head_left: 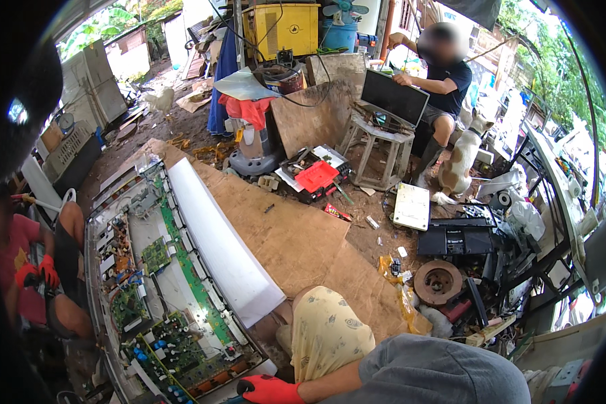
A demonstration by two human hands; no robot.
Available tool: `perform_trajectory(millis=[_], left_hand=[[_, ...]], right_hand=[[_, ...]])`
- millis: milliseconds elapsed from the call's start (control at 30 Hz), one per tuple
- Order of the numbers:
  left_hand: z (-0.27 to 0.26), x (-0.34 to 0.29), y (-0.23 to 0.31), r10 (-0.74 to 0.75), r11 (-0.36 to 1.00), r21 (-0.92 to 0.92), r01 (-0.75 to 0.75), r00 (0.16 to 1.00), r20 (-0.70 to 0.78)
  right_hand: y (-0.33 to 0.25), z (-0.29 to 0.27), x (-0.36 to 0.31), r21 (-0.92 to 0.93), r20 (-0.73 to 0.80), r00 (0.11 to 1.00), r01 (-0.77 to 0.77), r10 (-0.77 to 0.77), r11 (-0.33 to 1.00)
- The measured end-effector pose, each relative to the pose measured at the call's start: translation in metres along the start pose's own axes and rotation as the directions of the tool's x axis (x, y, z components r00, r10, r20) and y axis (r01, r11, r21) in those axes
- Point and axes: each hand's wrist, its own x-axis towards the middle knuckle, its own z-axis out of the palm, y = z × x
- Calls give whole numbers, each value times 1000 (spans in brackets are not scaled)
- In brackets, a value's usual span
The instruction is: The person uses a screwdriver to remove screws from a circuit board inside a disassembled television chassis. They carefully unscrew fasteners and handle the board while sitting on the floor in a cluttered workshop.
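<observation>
My right hand [274, 390], in a red glove with a dark fingertip patch, is low at the picture's bottom edge. Its fingers are curled, and what they hold is mostly cut off by the edge. It lies beside the near corner of a large opened flat-screen panel [202, 306]. Green circuit boards [156, 254], wires and blue and brown parts are exposed in that panel. Along its right side lies a long white sheet [212, 242]. My left hand is out of view.
Brown plywood [296, 236] covers the ground ahead. A person [451, 77] handles a dark screen [395, 97] on a wooden stool [377, 145]; a dog [461, 158] sits beside. Another person's red-gloved hands [39, 273] are left. A rusty disc [438, 281] and scrap lie right.
</observation>
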Motion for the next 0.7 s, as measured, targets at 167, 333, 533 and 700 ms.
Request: perform_trajectory(millis=[167,333,533,700], left_hand=[[-24,1,22,-178,952,-249,180,984,31],[7,3,-3,38,990,-132,-49,996,-86],[-1,0,5,-149,925,-357,131,989,-24],[-30,1,25,-348,650,-656,384,918,192]], right_hand=[[4,2,2,-35,-39,998,50,-51,998],[1,-2,0,-16,1,1000,11,-11,1000],[-26,-19,-8,-106,11,1000,7,-6,994],[-77,-45,-13,-466,-41,942,276,-332,841]])
